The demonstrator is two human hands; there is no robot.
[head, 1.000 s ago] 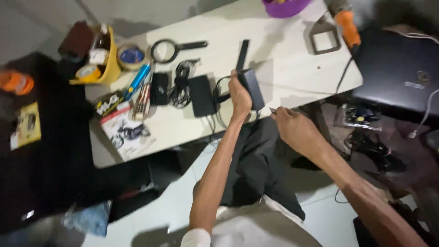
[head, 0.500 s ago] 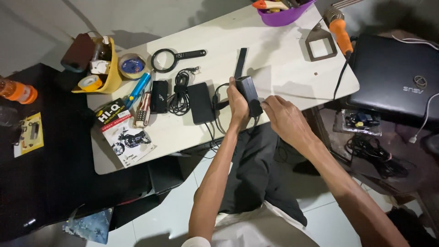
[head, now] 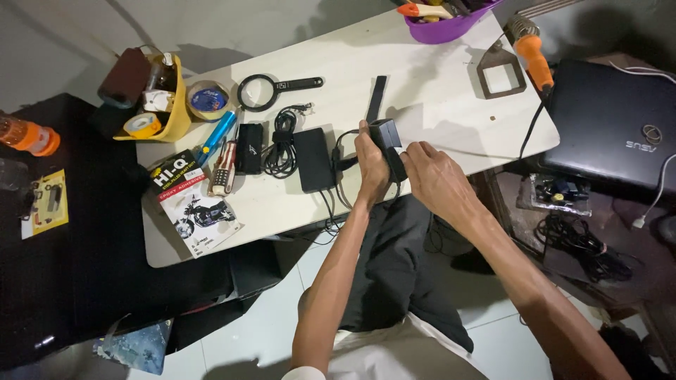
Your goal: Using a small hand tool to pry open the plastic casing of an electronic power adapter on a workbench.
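Observation:
My left hand (head: 371,166) grips a small black box-shaped device (head: 388,141) at the front edge of the white table (head: 436,98). My right hand (head: 436,177) is on the same device from the right side, fingers curled against it. A black cable (head: 339,163) runs from the device toward a flat black power adapter (head: 313,159) lying just to the left. A narrow black strip (head: 377,97) lies on the table behind the device.
Left of the adapter lie a coiled cable (head: 282,141), a black case (head: 248,148), a screwdriver set (head: 222,169), a blue pen (head: 217,136), a magnifying glass (head: 262,91) and a printed card (head: 191,204). A yellow bin (head: 169,105), purple bowl (head: 451,21), soldering iron (head: 529,56) and laptop (head: 620,127) surround.
My right hand moved left from beside the table edge onto the black device. My left hand kept holding the device and lowered it slightly toward the table's front edge.

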